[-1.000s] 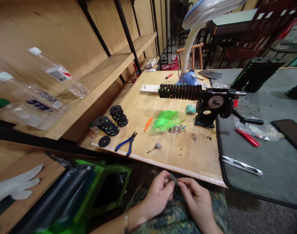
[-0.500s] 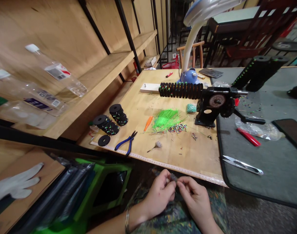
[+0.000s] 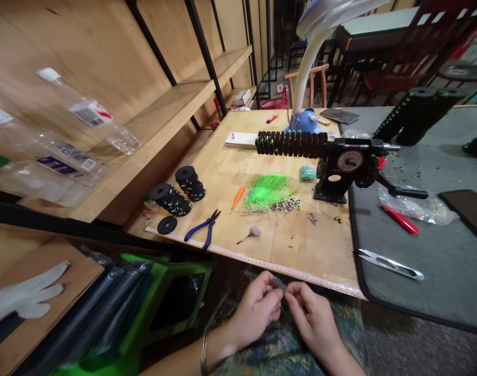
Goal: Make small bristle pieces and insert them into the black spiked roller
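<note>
Over my lap, just off the front edge of the wooden table, my left hand and my right hand are close together with fingertips pinched. Something small and thin, greyish, shows between them, too small to make out. On the table beyond lie a heap of green strands, many coloured beads, an orange tool, a grey feathery tuft and blue-handled pliers. Black discs with coloured bits sit on a black hand-cranked winder.
Stacks of black spools stand at the table's left. Steel snips, a red tool and a phone lie on the grey mat. A lamp stands behind. Plastic bottles lie on the left shelf.
Both hands stay almost in place, with only slight shifts of the fingers. The camera view has moved very slightly.
</note>
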Tool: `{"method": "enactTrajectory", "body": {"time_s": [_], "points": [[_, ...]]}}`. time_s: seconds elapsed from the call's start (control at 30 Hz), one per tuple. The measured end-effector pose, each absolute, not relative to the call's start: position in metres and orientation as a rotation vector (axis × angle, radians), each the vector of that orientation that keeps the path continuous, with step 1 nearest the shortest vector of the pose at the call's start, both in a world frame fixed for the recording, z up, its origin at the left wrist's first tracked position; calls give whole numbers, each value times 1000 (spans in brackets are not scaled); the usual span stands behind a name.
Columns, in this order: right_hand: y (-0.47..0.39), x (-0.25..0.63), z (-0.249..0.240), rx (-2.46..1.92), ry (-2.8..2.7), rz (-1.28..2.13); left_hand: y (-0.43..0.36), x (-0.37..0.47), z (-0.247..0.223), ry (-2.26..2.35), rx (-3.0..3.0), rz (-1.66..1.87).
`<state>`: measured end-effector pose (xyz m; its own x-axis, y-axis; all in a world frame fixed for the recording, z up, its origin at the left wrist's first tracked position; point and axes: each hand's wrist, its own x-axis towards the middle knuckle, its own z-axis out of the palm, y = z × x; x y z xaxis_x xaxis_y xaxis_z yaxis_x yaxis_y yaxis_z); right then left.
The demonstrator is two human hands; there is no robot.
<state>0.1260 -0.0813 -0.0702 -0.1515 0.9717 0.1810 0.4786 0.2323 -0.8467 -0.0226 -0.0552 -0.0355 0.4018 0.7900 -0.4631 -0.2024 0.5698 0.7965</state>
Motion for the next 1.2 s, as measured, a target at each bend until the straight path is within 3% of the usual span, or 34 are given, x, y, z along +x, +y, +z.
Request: {"method": "enactTrajectory", "body": {"time_s": [0.53,1.2], "points": [[-76,132,-58,-1276,-2030,430,-61,-28,-48,1078,847,704],[-77,132,-57,-1303,-2083,327,-54,-29,-43,1191,1192,729]]}}
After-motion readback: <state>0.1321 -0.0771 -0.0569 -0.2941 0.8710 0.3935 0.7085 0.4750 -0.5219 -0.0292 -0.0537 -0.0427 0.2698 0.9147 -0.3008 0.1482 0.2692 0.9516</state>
